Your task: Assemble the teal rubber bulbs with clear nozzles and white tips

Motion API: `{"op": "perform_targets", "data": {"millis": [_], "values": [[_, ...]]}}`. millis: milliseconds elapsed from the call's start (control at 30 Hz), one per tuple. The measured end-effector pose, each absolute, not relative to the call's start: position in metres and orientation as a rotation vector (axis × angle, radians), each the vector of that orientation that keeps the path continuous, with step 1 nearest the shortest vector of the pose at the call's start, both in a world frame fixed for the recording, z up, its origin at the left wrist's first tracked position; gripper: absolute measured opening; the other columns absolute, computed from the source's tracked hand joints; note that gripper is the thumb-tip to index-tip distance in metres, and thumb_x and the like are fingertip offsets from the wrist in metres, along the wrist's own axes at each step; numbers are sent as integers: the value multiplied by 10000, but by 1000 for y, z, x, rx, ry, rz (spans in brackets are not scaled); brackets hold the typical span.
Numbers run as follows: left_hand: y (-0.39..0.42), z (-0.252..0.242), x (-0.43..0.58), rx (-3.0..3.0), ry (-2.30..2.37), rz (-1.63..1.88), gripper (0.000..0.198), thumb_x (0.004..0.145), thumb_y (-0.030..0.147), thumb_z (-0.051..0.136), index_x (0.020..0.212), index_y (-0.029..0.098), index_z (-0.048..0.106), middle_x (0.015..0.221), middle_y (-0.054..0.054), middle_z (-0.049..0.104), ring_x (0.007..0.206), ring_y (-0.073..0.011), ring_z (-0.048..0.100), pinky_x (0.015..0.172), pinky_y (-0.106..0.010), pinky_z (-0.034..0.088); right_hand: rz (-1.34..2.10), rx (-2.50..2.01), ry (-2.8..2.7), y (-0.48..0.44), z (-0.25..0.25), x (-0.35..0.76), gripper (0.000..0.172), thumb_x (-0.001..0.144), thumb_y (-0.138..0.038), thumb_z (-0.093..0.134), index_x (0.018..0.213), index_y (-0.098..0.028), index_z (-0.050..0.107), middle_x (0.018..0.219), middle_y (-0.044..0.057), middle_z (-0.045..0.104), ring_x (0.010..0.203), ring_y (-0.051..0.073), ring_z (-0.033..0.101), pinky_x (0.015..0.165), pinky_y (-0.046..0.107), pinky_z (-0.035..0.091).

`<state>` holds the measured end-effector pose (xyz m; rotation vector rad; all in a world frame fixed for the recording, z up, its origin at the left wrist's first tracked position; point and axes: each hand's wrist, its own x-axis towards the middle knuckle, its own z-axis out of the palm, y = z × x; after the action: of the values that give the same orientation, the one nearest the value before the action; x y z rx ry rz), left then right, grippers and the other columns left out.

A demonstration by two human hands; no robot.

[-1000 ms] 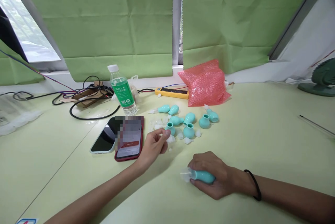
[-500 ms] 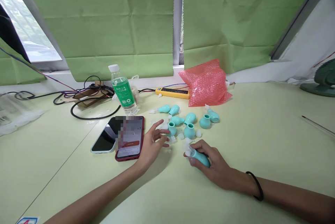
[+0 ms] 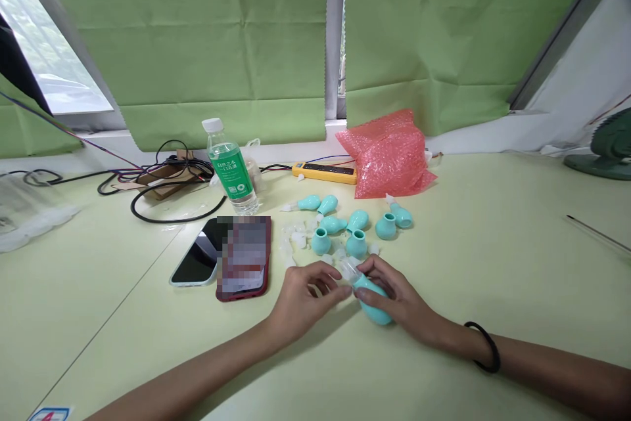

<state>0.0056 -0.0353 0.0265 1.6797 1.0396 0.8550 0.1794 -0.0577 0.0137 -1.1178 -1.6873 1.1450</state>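
My right hand (image 3: pixel 399 296) grips a teal rubber bulb (image 3: pixel 373 303) lying on the pale green table (image 3: pixel 493 263), with a clear plastic tip (image 3: pixel 348 269) at its left end. My left hand (image 3: pixel 303 296) meets it from the left, fingertips pinched at that clear tip. Just beyond my hands lie several more teal bulbs (image 3: pixel 355 237) and small clear tips (image 3: pixel 296 237), scattered loose. A black band sits on my right wrist.
Two phones (image 3: pixel 224 255) lie left of my hands, a water bottle (image 3: pixel 228 168) behind them. Cables (image 3: pixel 162 188), a yellow power strip (image 3: pixel 325 173) and pink bubble wrap (image 3: pixel 389 155) sit at the back. A green fan (image 3: pixel 608 145) stands far right, a clear bag (image 3: pixel 29 214) far left.
My right hand brought the bulb up from the near table toward the pile. My left hand left the clear tips and closed on the bulb's tip.
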Motion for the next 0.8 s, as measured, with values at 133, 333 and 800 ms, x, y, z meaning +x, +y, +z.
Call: {"op": "perform_targets", "data": {"millis": [133, 333, 800], "values": [[-41, 23, 8, 1774, 1019, 841, 238, 669, 358, 567, 726, 127, 580, 645, -39, 573, 575, -114, 512, 456, -183, 408, 1138, -1101, -1745, -64, 13, 175, 180, 724, -264, 507, 834, -195, 382, 742, -8, 460, 652, 96, 454, 555, 198, 399], [-39, 23, 5, 1685, 853, 821, 219, 721, 331, 517, 704, 119, 571, 625, -20, 543, 502, -86, 486, 482, -203, 426, 1094, -1091, -1812, -67, 16, 174, 168, 698, -214, 521, 742, -188, 360, 689, -30, 418, 576, 67, 419, 507, 171, 388], [-38, 27, 3, 1715, 761, 771, 242, 767, 326, 452, 691, 116, 545, 601, -31, 545, 503, -96, 502, 502, -221, 434, 1117, -1061, -1748, -68, 16, 174, 233, 687, -252, 538, 724, -192, 316, 636, -42, 385, 513, 53, 389, 460, 167, 374]]}}
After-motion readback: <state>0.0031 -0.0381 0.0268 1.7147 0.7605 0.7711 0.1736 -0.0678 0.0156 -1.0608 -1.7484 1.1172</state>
